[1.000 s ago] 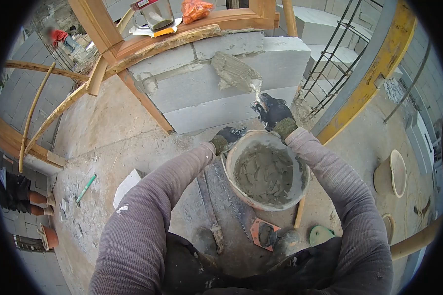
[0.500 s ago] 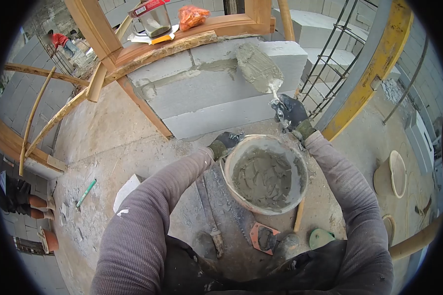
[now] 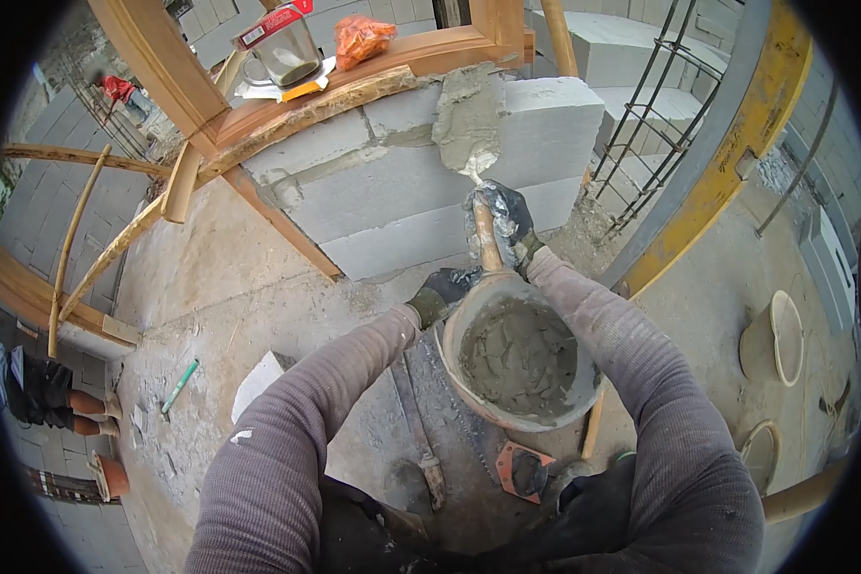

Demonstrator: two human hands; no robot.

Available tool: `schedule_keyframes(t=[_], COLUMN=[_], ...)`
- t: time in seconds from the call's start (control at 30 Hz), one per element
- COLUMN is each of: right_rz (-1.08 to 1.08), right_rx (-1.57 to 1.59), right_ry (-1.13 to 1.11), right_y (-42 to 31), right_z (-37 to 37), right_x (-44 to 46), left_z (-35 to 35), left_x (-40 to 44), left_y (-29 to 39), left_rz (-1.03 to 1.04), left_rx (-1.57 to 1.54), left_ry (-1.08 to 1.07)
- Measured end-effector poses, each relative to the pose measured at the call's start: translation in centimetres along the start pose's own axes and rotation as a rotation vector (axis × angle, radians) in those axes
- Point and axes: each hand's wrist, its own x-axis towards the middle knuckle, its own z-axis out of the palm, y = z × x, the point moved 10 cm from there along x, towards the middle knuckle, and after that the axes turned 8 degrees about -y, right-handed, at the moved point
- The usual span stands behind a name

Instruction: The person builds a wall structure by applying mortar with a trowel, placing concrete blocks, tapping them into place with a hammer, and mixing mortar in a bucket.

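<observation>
My right hand (image 3: 503, 222), in a dark glove, is closed round the wooden handle of a trowel (image 3: 469, 124). Grey mortar covers the trowel's blade, which lies against the top and face of the pale block wall (image 3: 373, 191). My gloved left hand (image 3: 445, 290) grips the rim of a bucket (image 3: 470, 407) at its upper left. Wet mortar (image 3: 519, 354) fills the lower part of the bucket. A mortar-smeared joint runs along the blocks left of the trowel.
A wooden frame (image 3: 430, 55) above the wall bears a glass jug (image 3: 292, 53) and an orange bag (image 3: 362, 40). Right stand a rebar cage (image 3: 652, 124), a yellow beam (image 3: 727, 182) and another bucket (image 3: 773, 340). A saw (image 3: 524, 471) lies near my feet. People are at the left.
The trowel has swung upright and moved left, from over the block face to the wall's top edge, with my right hand following. My left hand stays on the bucket rim.
</observation>
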Motion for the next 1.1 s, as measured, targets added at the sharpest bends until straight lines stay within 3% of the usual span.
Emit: schedule_keyframes(t=[0.1,0.13,0.17,0.23,0.27,0.4,0.5,0.57,0.63,0.7,0.77,0.8,0.83,0.87,0.9,0.97,1.03,1.1], right_rz=[0.115,-0.022,-0.01,-0.159,-0.054,-0.018,0.185,0.129,0.148,0.152,-0.154,0.006,0.141,0.192,0.239,0.295,0.343,0.095], right_rx=[0.293,0.081,0.091,-0.191,0.028,0.055,0.323,0.118,-0.004,-0.122,-0.677,-0.874,-0.852,-0.939,-1.031,-1.041,-1.059,-1.287], right_ry=[-0.035,-0.078,-0.075,-0.01,-0.008,-0.005,0.006,0.022,-0.001,-0.026,-0.002,-0.007,-0.093,-0.11,-0.122,-0.15,-0.163,-0.098], right_y=[3.4,1.5,2.7,1.8,3.3,3.4,6.8,6.2,5.6,6.4,5.6,5.1,3.7,2.1,1.2,1.0,0.5,-3.0], right_z=[1.7,2.9,3.1,3.4,3.2,2.8,2.6,2.7,3.5,3.8,3.5,3.1,3.9,4.3,4.4,3.9,3.6,4.4], right_x=[0.6,0.9,1.3,2.3,2.3,1.7,1.4,1.4,0.3,-0.3,-1.2,-1.4,-1.3,-1.0,-0.5,0.8,1.0,1.5], left_z=[-0.5,-0.8,-0.3,0.1,0.3,0.7,-0.5,0.5,-0.1,0.1,-0.4,0.4,1.4,0.2,-0.1,0.0,0.1,0.4], left_x=[-0.5,-0.7,-0.6,0.2,0.6,0.6,-0.4,-0.2,-0.5,-0.9,-1.0,-0.3,0.3,-0.2,-0.3,0.2,0.5,0.7], left_y=[0.2,-0.1,-0.7,-1.4,-2.0,-2.2,-1.0,-2.2,-0.9,-1.0,-0.8,-0.8,-0.8,-0.7,-0.4,-1.7,-1.9,-3.0], left_rz=[-0.038,-0.104,-0.114,-0.043,-0.046,-0.003,-0.075,-0.134,0.195,0.228,0.256,0.214,0.175,0.171,0.161,0.012,0.02,-0.009], left_rx=[-0.053,-0.018,-0.023,-0.031,-0.031,-0.064,-0.124,-0.186,-0.021,-0.039,-0.052,0.187,0.424,0.091,0.093,-0.202,-0.029,-0.214], left_ry=[0.042,0.071,0.06,0.088,0.082,0.085,0.061,0.032,0.272,0.278,0.283,0.214,0.138,0.18,0.168,0.132,0.151,0.139])
